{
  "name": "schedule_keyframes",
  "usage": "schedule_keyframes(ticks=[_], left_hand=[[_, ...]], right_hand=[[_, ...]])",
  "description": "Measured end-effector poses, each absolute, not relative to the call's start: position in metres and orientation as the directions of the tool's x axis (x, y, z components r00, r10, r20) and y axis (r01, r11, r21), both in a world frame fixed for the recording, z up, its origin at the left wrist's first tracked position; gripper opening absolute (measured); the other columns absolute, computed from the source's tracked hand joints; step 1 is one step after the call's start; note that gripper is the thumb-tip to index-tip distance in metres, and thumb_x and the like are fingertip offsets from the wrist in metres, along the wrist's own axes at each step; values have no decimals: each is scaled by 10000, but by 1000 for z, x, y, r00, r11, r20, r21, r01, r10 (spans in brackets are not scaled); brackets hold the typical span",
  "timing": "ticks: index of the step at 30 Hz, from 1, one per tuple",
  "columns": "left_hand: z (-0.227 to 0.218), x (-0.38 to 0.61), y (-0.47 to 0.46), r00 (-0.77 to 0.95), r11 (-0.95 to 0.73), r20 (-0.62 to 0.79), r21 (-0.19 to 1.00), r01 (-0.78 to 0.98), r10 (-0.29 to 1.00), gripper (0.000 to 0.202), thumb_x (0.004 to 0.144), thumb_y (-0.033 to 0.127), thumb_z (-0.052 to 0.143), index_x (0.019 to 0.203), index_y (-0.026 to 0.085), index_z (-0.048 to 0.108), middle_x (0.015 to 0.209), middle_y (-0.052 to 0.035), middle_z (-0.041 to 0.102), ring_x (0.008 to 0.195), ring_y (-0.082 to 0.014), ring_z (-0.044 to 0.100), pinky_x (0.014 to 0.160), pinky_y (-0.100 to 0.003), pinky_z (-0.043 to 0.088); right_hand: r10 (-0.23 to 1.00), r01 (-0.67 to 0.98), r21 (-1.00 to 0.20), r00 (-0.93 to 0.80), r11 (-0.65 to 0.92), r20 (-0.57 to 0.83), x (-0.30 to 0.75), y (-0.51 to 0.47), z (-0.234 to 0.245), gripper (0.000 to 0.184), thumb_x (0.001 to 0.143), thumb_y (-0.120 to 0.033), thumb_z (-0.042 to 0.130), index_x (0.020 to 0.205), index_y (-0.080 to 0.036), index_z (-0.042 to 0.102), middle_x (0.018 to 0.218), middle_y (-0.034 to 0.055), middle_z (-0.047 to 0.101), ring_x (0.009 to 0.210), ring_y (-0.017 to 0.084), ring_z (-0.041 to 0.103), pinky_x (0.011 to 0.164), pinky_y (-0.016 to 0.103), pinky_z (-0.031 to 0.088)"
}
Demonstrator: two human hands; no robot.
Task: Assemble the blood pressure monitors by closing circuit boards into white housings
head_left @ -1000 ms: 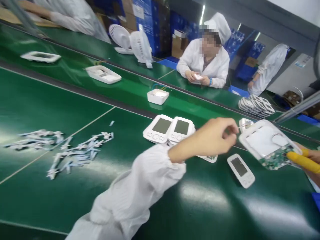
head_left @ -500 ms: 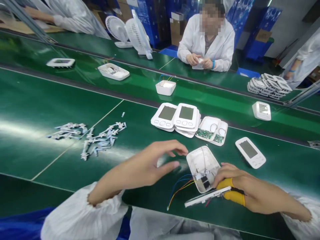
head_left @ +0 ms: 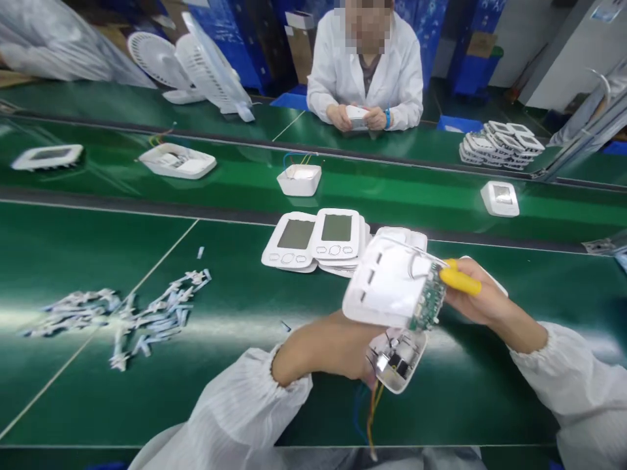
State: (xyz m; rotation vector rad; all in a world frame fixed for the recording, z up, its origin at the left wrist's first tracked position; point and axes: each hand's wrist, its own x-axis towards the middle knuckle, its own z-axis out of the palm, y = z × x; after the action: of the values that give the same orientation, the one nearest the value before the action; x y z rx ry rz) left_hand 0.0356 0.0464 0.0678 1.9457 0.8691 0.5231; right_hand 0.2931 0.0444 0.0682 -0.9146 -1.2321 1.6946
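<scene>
My right hand [head_left: 473, 290], with yellow finger cots, grips a white front cover [head_left: 379, 281] by its right edge. The cover is tilted, its inner face toward me, and carries a green circuit board [head_left: 427, 300]. Below it is a white back housing [head_left: 400, 385] with a dark component and metal parts inside. My left hand [head_left: 337, 346] is closed at the housing's left edge, its fingers partly hidden behind the cover. Blue, red and yellow wires [head_left: 375, 418] hang below that hand.
Stacked white covers with grey screens [head_left: 337, 228] lie beyond my hands. Small pale plastic pieces [head_left: 147, 320] are heaped at left. White housings [head_left: 298, 181] stand on the green belt [head_left: 235, 183]. Across it, a co-worker [head_left: 365, 72] holds a white part near white fans [head_left: 196, 65].
My right hand has raised the cover and turned its circuit-board side toward me. My left hand has moved right to the housing and closed at its edge. The view has shifted right.
</scene>
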Motion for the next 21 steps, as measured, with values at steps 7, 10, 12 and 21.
schedule_keyframes(ticks=[7,10,12,21], left_hand=[[26,30,-22,537,-438,-143,427,791,831,881,685,465,882,1451,215,526,1404,-202,634,1281,-477,602,1022,-642,523],[2,20,-60,220,-211,10,323,923,976,992,854,578,736,1623,191,243,1435,-246,572,1243,-470,610,948,-616,562],[-6,18,-80,30,-50,60,370,928,998,1014,916,641,647,1660,191,124,1494,-258,501,1315,-479,555,954,-613,560],[39,14,-67,-126,94,-49,919,382,991,713,949,653,609,1530,263,469,1538,-166,535,1302,-372,611,956,-485,603]], right_hand=[[885,-390,-857,-442,-336,-146,266,59,60,350,795,-485,877,752,-154,770,667,7,707,602,92,625,611,215,582],[882,-420,-836,-446,-354,-149,267,59,55,323,800,-467,879,787,-157,790,736,23,750,618,88,638,623,212,585],[884,-427,-827,-437,-367,-167,268,58,51,337,784,-480,889,834,-158,804,801,42,778,654,99,664,629,215,591],[899,-456,-819,-409,-349,-156,257,30,52,327,857,-499,825,961,-190,808,935,58,801,856,188,753,833,371,663]])
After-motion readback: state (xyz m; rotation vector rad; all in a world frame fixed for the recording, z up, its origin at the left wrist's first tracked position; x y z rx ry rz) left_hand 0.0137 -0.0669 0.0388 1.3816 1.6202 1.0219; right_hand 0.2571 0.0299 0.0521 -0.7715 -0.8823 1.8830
